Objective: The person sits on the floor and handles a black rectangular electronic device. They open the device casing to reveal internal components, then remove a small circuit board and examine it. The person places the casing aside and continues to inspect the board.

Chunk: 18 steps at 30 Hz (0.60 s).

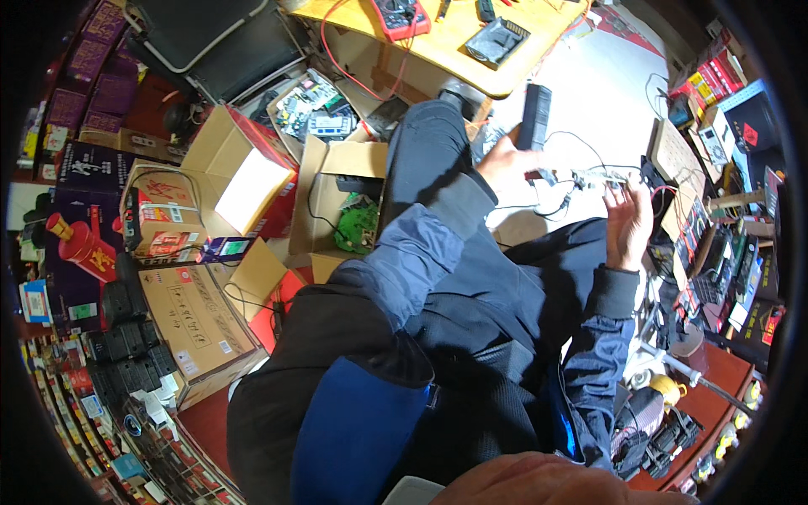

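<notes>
My left hand (505,164) is closed round the lower end of a long black plastic case (534,116), which stands out upward past my fingers. In my right hand (628,223) the fingertips are pinched on the end of a thin, pale strip (599,176) that looks like a small circuit board. Thin dark wires (568,198) loop between the two hands and hang below the strip. What joins the strip to the case is too small to make out. Both hands are above the brightly lit white surface, beyond my knees.
A yellow table (438,55) holds a red multimeter (401,17) and a black tray-like casing (497,42). On the left stand open cardboard boxes (215,160), one with a green circuit board (358,223). Tools and boxes crowd a cluttered shelf (715,202) on the right.
</notes>
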Motion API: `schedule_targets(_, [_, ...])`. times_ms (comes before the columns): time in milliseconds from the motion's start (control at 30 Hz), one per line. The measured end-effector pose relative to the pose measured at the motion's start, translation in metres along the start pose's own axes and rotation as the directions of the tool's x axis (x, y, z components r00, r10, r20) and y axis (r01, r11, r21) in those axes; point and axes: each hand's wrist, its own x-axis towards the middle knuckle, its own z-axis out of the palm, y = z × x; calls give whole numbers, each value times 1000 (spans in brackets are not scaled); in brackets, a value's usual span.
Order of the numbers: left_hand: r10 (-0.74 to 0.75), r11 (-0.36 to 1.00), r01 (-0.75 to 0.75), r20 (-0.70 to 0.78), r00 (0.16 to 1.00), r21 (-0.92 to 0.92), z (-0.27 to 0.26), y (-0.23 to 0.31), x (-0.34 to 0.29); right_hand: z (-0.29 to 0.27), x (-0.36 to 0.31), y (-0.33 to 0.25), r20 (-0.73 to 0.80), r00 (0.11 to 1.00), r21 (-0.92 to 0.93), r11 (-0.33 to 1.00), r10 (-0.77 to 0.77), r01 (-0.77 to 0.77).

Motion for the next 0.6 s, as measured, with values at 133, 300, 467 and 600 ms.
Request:
schedule_targets(133, [-507, 650, 357, -34, 861, -671, -13, 9, -2, 2, 9, -4, 5, 1000, -6, 1000, 7, -7])
schedule_targets(300, [-458, 613, 262, -65, 887, -745, -58, 30, -27, -29, 31, -20, 107, 992, -56, 997, 59, -53])
schedule_targets(467, [-293, 768, 78, -240, 926, -635, -111, 61, -114, -63, 66, -50, 106, 994, 16, 999, 38, -39])
schedule_targets(600, [-431, 837, 174, -430, 793, -519, -170, 77, -199, -63, 79, -61, 13, 1000, 4, 1000, 7, -7])
